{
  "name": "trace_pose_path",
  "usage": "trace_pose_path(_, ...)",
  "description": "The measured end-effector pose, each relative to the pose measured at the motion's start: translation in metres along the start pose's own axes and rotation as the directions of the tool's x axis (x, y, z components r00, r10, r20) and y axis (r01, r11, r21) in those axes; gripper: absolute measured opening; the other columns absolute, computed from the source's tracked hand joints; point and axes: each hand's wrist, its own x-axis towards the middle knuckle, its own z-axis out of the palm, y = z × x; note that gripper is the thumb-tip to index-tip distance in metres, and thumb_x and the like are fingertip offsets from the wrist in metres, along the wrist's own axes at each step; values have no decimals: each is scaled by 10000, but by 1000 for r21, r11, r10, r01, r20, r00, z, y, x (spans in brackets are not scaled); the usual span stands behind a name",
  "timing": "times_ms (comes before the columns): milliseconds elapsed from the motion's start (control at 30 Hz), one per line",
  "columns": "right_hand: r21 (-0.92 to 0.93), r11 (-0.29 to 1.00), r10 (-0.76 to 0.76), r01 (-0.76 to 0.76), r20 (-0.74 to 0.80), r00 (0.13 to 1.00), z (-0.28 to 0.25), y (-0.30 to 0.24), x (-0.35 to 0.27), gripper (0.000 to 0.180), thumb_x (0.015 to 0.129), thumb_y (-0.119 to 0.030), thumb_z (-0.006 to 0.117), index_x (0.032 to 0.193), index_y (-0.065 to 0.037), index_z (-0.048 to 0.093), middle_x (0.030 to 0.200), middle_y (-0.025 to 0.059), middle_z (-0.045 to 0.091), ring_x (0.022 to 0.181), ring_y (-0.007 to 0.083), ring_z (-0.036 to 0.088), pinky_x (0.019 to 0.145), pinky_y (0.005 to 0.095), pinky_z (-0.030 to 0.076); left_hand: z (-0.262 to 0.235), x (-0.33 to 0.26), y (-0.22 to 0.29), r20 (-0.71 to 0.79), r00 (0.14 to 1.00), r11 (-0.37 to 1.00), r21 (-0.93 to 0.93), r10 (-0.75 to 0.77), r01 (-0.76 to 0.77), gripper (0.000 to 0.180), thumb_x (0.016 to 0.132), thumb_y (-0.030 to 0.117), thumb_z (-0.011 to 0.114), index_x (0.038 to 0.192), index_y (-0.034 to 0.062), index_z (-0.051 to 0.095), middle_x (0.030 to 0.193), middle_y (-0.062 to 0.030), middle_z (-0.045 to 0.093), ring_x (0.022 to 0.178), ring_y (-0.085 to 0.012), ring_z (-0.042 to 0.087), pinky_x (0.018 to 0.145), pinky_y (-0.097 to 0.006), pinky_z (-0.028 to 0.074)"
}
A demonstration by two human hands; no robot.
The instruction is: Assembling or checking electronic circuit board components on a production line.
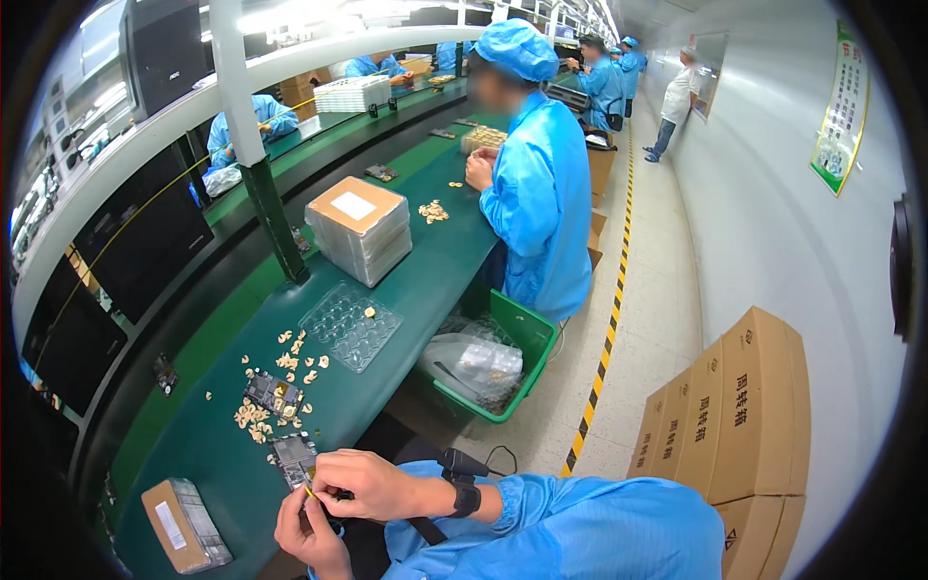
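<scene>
At the table's near edge, my left hand (307,536) and my right hand (362,483) meet with their fingertips pinched together. A small yellow piece (309,491) shows between them; its exact kind is too small to make out. Right beyond my fingers lies a grey circuit board (292,454), partly hidden by my right hand. Farther off, a second circuit board (273,392) rests among loose curved cream-coloured pieces (253,420). A clear plastic tray with round pockets (350,327) lies past them, with one such piece in it.
A wrapped stack of trays (360,237) stands farther along the green table, and a smaller boxed stack (186,527) at near left. A green bin (522,372) with plastic sits beside the table. A co-worker in blue (546,193) stands beyond. Cartons (735,416) are at right.
</scene>
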Motion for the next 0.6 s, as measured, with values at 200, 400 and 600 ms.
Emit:
trace_pose_path(200, -36, 999, -15, 15, -7, 1000, 1, 5, -2, 143, 906, -132, 713, 907, -40, 603, 806, 72, 555, 741, 266, 597, 688, 396, 484, 11, -1, -16, 58, 997, 982, -180, -46, 56, 185, 1014, 37, 567, 988, -95, 695, 909, -124, 725, 823, -164, 687, 728, -316, 545)
trace_pose_path(400, 145, 983, 111, -114, 28, 993, -2, -5, 13, 115, 908, -98, 687, 921, -2, 624, 807, 86, 544, 721, 220, 589, 651, 343, 477, 0, 0, -34, -19, 982, 954, -242, -188, 178, 208, 1048, 80, 573, 1005, -85, 692, 918, -78, 716, 833, -143, 669, 723, -296, 537)
trace_pose_path(600, 54, 991, 128, -125, -46, 991, 6, 54, 65, 136, 899, -121, 684, 908, 12, 660, 799, 164, 650, 760, 301, 656, 677, 415, 521, -38, 13, -15, -98, 958, 956, -144, -270, 255, 204, 1065, 97, 607, 1058, -79, 709, 961, -85, 716, 872, -165, 643, 804, -314, 539)
